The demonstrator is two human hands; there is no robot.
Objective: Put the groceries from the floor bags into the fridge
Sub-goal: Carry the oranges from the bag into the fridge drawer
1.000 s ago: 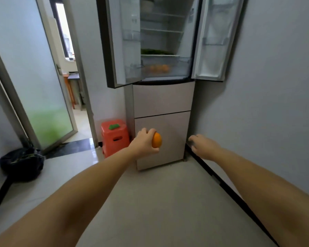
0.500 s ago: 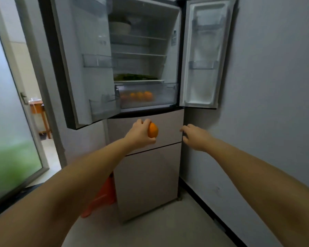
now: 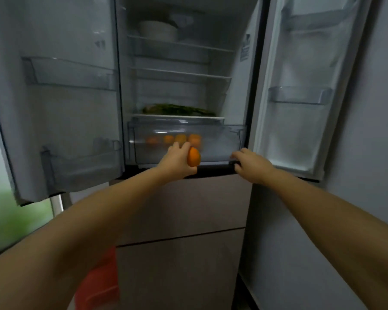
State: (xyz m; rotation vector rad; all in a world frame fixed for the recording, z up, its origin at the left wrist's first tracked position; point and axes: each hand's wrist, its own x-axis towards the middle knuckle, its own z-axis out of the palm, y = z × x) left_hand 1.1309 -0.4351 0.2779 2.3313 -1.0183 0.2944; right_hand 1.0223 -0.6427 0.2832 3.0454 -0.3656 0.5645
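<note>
1. Holding an orange [image 3: 193, 156], the left hand [image 3: 177, 161] had its fingers curled round the fruit in the head view, the only view supplied. The orange sat in the air in front of the clear crisper drawer [image 3: 220, 139], just at the drawer's lower front edge, not yet inside the fridge [image 3: 182, 86].
2. The right hand [image 3: 251, 163] lay at 3 o'clock from the orange, at the drawer's lower right corner. Its fingers were bent over the dark ledge below the drawer. Whether they gripped the drawer front or only rested there could not be determined.
3. Step in hand, as a judgement: delivery of one orange to the crisper drawer, where several oranges [image 3: 180, 139] already lay behind the clear front.
4. Next move, as a judgement: the drawer needed enough opening above its front wall, probably a pull by the right hand. The orange then had to be lifted toward 12 o'clock, over the rim, and set beside the others.
5. Hard to make out: motion blur softened the whole frame. The count of oranges in the drawer was uncertain. How far out the drawer stood could not be judged.
6. The leafy greens [image 3: 179, 109] on the shelf above were only partly visible. The floor bags were out of frame, so the remaining groceries could not be assessed.
</note>
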